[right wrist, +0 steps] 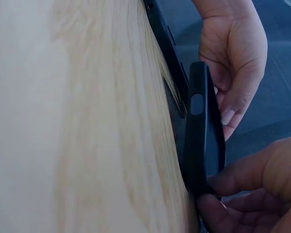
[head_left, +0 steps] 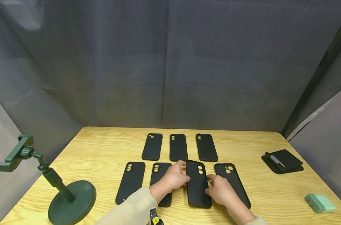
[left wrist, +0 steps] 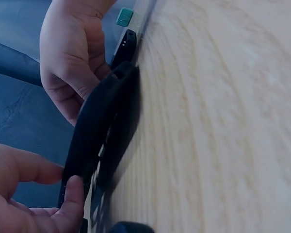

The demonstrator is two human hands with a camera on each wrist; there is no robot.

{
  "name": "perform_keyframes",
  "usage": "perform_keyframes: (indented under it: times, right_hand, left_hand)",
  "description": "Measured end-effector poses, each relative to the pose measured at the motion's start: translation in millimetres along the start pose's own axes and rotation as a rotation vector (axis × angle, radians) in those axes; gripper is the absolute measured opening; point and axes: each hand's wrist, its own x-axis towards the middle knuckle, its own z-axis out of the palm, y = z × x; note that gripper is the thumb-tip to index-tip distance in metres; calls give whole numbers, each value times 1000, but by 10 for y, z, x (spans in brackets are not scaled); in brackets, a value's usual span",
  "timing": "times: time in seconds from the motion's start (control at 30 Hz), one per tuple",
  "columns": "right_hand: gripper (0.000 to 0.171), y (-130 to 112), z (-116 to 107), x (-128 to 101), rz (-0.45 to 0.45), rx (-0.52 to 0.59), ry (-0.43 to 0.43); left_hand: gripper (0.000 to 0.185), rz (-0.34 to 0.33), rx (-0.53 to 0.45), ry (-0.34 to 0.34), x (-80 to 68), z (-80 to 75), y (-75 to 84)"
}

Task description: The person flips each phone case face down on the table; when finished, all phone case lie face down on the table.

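Phone case (head_left: 198, 184), black, sits in the front row on the wooden table (head_left: 103, 147), held from both sides: the left hand (head_left: 174, 178) pinches its left edge, the right hand (head_left: 219, 189) grips its right edge lower down. Both wrist views show one long edge raised off the wood. The left hand covers part of the neighbouring case (head_left: 159, 178); the right forearm hides the lower end of the case on the right (head_left: 230, 178). Three more cases (head_left: 178, 147) line the back row. Grey cloth (head_left: 170, 62) hangs behind; a green stand (head_left: 66, 197) is at left.
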Motion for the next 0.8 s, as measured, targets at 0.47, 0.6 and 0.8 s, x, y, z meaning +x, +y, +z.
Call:
perform_keyframes:
  times: [0.47, 0.6, 0.8]
  right_hand:
    - [29, -110, 123, -14, -95, 158, 43]
    - [29, -145, 165, -21, -86, 211, 29]
    - [28, -184, 218, -29, -88, 249, 23]
  left_hand:
    - [49, 50, -206, 33, -111, -115, 139]
    - [49, 71, -250, 37, -143, -118, 166]
    - [48, 69, -277, 52, -166, -91, 188]
